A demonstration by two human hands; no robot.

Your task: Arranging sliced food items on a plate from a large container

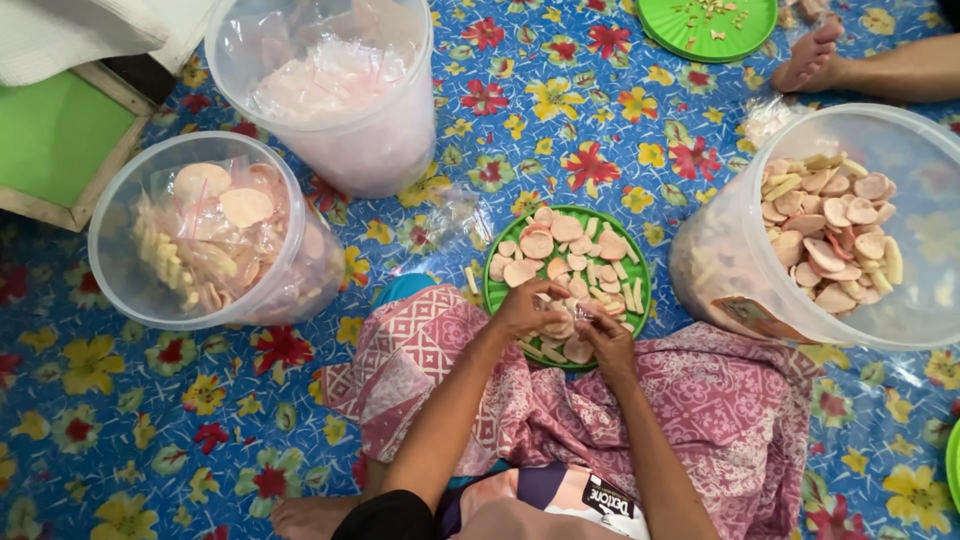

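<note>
Blue floral sheeting (560, 120) covers the floor, and the person sits on it in a pink patterned skirt (690, 400). Both hands meet over the near edge of a green plate (497, 290) heaped with pale round crackers (538, 244) and short yellowish sticks. Left hand (522, 308) is curled, fingers bent down onto the crackers; right hand (608, 335) is curled too, fingertips pinched against the left hand's, though what sits between them is too small to tell. To the right, touching nothing, stands a big clear tub (900, 140) loaded with the same crackers. On the left, 2 more clear tubs: the nearer tub (120, 290) holds small filled bags, the farther tub (390, 140) holds pinkish bags. Up top, another person's foot (810, 60) rests beside a second green plate (660, 25).
</note>
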